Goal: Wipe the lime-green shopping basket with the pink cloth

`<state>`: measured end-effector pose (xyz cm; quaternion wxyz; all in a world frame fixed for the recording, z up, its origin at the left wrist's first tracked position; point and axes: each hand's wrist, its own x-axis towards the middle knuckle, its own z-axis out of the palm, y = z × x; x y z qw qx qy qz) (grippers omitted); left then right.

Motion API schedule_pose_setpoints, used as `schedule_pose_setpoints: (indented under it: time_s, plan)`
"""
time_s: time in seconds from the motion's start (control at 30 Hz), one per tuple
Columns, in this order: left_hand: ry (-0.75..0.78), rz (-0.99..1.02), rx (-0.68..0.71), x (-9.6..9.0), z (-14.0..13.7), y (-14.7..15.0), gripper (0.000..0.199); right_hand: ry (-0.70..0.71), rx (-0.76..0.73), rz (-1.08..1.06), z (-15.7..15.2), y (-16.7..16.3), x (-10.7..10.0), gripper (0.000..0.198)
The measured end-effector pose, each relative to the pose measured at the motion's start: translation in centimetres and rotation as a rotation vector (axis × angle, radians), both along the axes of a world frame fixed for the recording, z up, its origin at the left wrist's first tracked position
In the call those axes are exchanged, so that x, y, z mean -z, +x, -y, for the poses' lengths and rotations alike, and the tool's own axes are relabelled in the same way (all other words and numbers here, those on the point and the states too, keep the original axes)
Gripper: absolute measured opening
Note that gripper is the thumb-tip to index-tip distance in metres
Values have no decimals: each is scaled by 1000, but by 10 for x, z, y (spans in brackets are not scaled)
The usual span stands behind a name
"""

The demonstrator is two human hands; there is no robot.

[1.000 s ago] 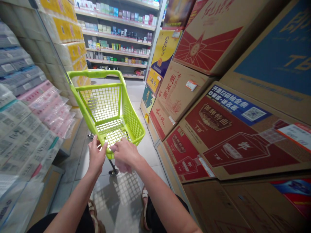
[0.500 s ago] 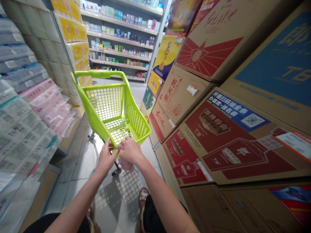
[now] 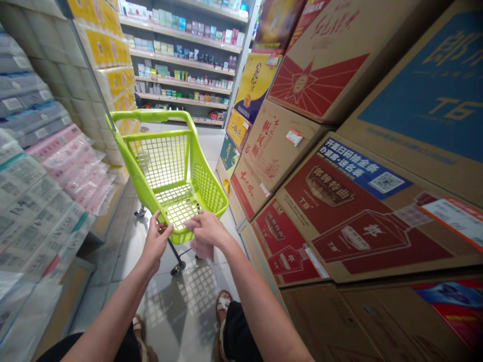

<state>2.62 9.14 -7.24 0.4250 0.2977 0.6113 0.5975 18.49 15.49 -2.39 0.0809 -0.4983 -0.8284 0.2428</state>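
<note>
A lime-green plastic shopping basket cart on wheels stands in front of me, its basket empty. My left hand is at the basket's near left corner, thumb and fingers apart; whether it touches the rim I cannot tell. At the near edge, my right hand is closed with its fingers bent. A crumpled pink cloth hangs below that hand, gripped in its fingers, which partly hide it.
Stacked cartons rise close on the right. Wrapped paper packs are piled at the left, with yellow packs behind. Shelves of small goods stand across the far end. A grey pole rises from the cart.
My hands have moved apart: the left a little to the left, the right a little to the right with the pink cloth. The whole view has shifted slightly.
</note>
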Motion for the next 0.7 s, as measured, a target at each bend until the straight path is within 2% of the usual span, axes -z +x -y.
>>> schedule_pose_setpoints:
  time_s: [0.13,0.2,0.33,0.43,0.5,0.6,0.7]
  plan:
    - [-37,2,-6,-1,0,-17,75,69,313,103,-22,37,-1,30]
    - [-74,-13,-10,-1,1,-25,79,123,348,122,-23,39,2,31]
    - [-72,-64,-60,2,0,-34,76,226,197,164,5,-1,9,24]
    - [-23,-71,-72,5,-1,-37,72,247,46,103,32,-39,11,20]
    - [-27,-117,-46,6,-1,-40,70,241,15,61,39,-49,9,22]
    - [-101,-446,-126,4,1,-48,67,154,85,82,26,-34,1,20]
    - [-72,-873,-195,0,3,-53,60,93,277,132,1,-2,-3,21]
